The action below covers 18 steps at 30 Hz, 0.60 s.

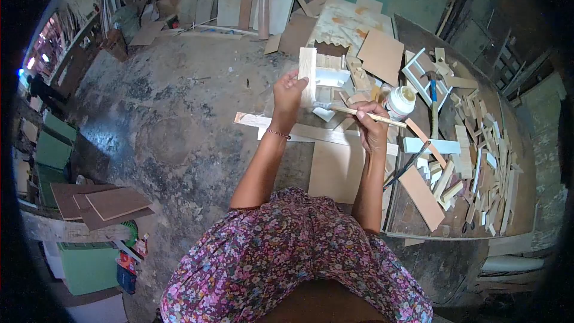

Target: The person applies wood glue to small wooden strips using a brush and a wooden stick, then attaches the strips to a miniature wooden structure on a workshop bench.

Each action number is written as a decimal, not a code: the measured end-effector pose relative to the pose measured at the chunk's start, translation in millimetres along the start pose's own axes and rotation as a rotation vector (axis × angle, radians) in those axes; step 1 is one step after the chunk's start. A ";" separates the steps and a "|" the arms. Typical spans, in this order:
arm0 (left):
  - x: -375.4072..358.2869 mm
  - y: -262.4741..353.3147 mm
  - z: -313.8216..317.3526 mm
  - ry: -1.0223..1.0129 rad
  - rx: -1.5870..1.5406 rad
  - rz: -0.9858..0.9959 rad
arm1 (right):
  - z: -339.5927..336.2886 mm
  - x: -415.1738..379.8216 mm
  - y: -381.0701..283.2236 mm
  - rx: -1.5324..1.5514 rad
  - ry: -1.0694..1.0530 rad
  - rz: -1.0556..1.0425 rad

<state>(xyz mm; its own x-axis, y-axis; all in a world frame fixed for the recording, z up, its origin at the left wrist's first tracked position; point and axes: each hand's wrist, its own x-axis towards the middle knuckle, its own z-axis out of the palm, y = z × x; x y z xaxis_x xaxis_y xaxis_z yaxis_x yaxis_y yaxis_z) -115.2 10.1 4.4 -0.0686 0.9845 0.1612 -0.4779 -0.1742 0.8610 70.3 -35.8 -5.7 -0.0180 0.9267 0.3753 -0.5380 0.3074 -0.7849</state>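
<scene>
My left hand is closed around a pale flat wooden piece, held upright with the thumb across its face. In my right hand is a paintbrush, gripped by its light wooden handle. The bristles point left, right at the lower end of the wooden piece. Just beyond the right hand an opened white jar stands tilted in this view, with pale stuff at its mouth. Beneath both hands runs a long pale wooden strip.
A worktable on the right carries many wood offcuts, a blue-handled hammer and a white frame. Brown boards lie on the concrete floor at left. Panels lean at the back.
</scene>
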 end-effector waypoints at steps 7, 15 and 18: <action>2.7 -7.0 -1.4 -0.047 -0.157 -0.158 | 7.4 -1.1 6.2 0.128 0.089 0.018; -4.4 10.6 2.5 -0.028 -0.242 -0.265 | -2.3 -2.7 10.2 0.049 0.013 0.022; 2.7 8.1 -5.5 -0.035 -0.196 -0.228 | -6.5 -3.7 7.0 0.066 0.045 -0.007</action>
<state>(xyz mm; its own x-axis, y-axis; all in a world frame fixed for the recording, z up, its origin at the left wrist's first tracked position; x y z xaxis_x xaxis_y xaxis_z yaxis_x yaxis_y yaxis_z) -124.1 11.4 9.1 0.0880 0.9961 -0.0061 -0.6375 0.0610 0.7681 72.1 -35.6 -15.8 0.0230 0.9340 0.3564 -0.5924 0.2999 -0.7478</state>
